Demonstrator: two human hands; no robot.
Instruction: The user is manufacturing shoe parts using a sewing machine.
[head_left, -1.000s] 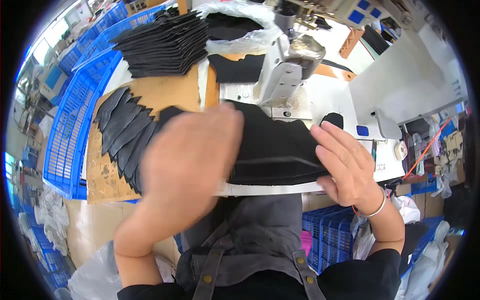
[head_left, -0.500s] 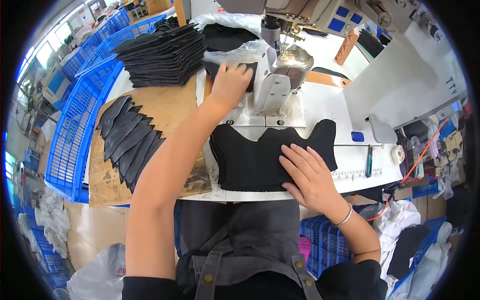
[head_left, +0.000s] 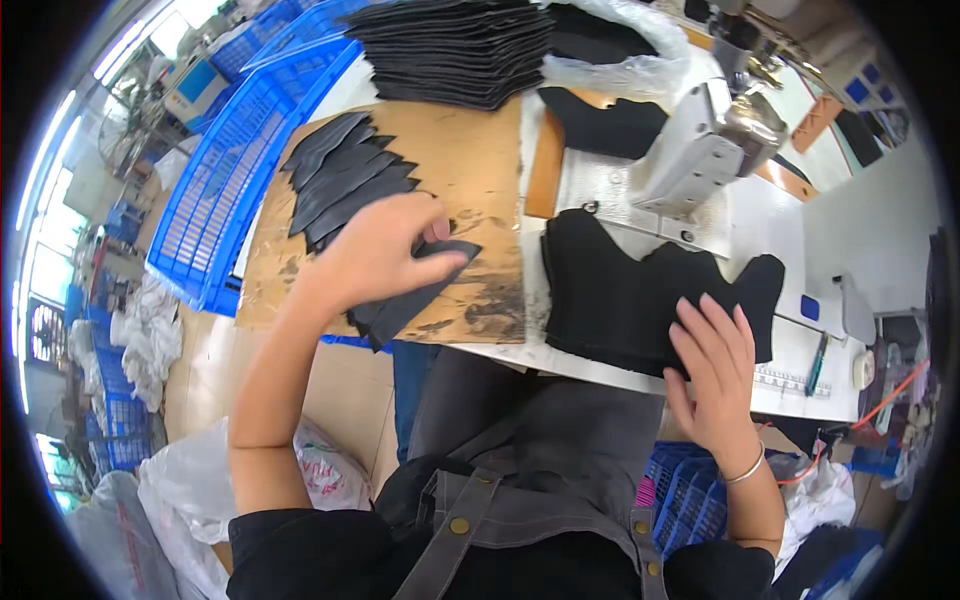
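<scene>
My left hand (head_left: 385,250) is over a fan of overlapping thin black leather-like pieces (head_left: 340,175) on a brown board (head_left: 470,150). Its fingers are curled and its thumb lies along the front black piece (head_left: 405,312), pinching it near the edge; the curled fingertips are partly hidden. Flat, with fingers stretched out, my right hand (head_left: 715,370) rests on the right part of a stack of black fabric panels (head_left: 640,290) with wavy upper edges. Another black panel (head_left: 605,125) lies beside the sewing machine (head_left: 695,150), apart from both hands.
A tall pile of black pieces (head_left: 450,50) stands at the back of the board. Blue crates (head_left: 215,220) line the left side. A teal cutter-like tool (head_left: 818,365) and a white tape roll (head_left: 863,369) lie at the right table edge. Plastic bags (head_left: 190,480) sit below.
My left hand has moved from the panel beside the machine back and left to the fanned leather pieces. My right hand stays on the stack. The view has turned left.
</scene>
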